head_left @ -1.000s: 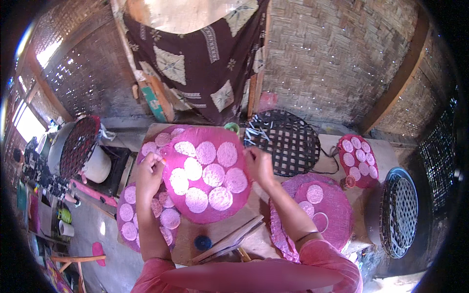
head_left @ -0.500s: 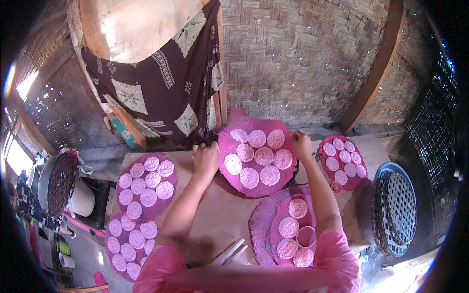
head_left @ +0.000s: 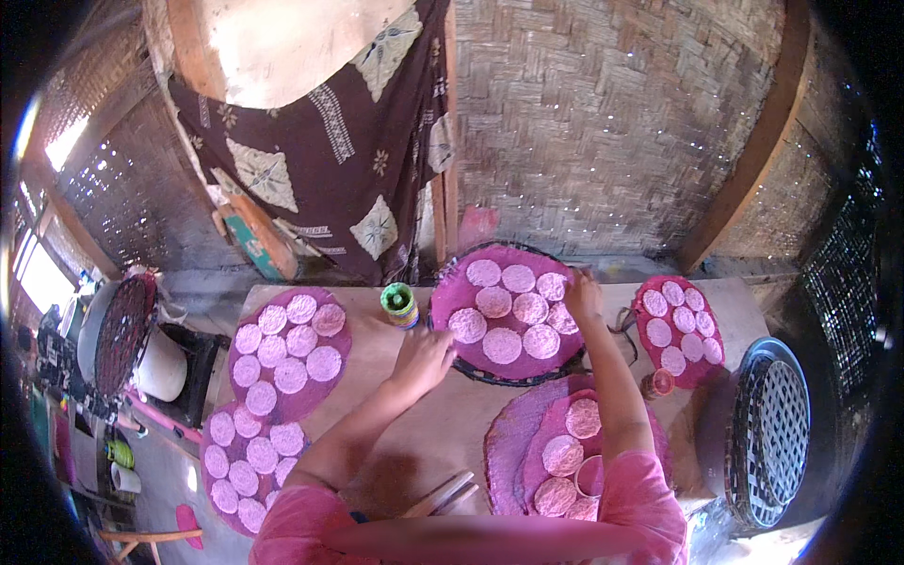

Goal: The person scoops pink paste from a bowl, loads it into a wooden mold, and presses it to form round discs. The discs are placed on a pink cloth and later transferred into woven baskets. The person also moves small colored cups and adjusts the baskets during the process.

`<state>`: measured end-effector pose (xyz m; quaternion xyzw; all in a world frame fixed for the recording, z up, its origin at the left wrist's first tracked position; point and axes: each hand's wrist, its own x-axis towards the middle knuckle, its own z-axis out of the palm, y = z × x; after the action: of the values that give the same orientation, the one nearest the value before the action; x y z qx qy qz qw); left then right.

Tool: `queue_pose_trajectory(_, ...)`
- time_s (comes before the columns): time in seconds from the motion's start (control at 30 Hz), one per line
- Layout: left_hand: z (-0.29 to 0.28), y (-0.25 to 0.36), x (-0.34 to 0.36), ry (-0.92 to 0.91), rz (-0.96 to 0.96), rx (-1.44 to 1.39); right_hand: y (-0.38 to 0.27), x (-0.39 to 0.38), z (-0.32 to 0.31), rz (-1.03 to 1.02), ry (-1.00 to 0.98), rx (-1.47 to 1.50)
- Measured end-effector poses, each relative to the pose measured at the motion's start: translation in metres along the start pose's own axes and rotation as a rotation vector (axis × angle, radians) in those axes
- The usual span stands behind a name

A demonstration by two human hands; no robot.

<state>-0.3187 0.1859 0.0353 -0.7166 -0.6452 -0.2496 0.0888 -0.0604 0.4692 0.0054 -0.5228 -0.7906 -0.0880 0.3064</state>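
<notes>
A round pink cloth sheet (head_left: 513, 298) with several flat, bumpy pink rice discs (head_left: 493, 302) lies inside a black-rimmed woven tray (head_left: 508, 380) at the back middle of the table. My left hand (head_left: 424, 363) is at the tray's lower left edge, its fingers closed on the sheet's border. On the opposite side, my right hand (head_left: 585, 296) has curled fingers at the sheet's right border, near a disc. The fingertips of both hands are partly hidden. Partly behind my right forearm is a stack of pink sheets (head_left: 506, 452) with more discs and a ring mould (head_left: 589, 476).
Two disc-covered pink sheets (head_left: 311, 372) overlap at the table's left; another (head_left: 680, 365) lies right, beside a small reddish cup (head_left: 661, 381). A green-topped container (head_left: 400, 305) stands near my left hand. Stacked woven trays (head_left: 770, 424) stand far right. A patterned cloth (head_left: 330, 179) hangs behind.
The pink sheet, raised between both hands before, now lies lower in the black-rimmed tray. My left hand has moved right and nearer me, uncovering the green-topped container. The whole view has shifted slightly.
</notes>
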Motion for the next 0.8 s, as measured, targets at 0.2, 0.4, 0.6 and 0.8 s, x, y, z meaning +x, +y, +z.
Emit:
queue_pose_trajectory(0.2, -0.003, -0.017, -0.095, -0.106, -0.129, -0.263, -0.160, -0.017, -0.009, -0.140, -0.295, 0.886)
queue_pose_trajectory(0.4, 0.020, -0.029, -0.115, -0.058, -0.028, -0.155, -0.280, -0.010, 0.014, -0.212, -0.533, 0.596)
queue_pose_trajectory(0.6, 0.018, -0.027, -0.118, -0.021, -0.089, -0.194, -0.287, 0.001, 0.030, -0.299, -0.456, 0.565)
queue_pose_trajectory(0.8, 0.019, -0.026, -0.116, -0.005, -0.114, -0.205, -0.220, 0.056, 0.045, -0.314, -0.294, 0.473)
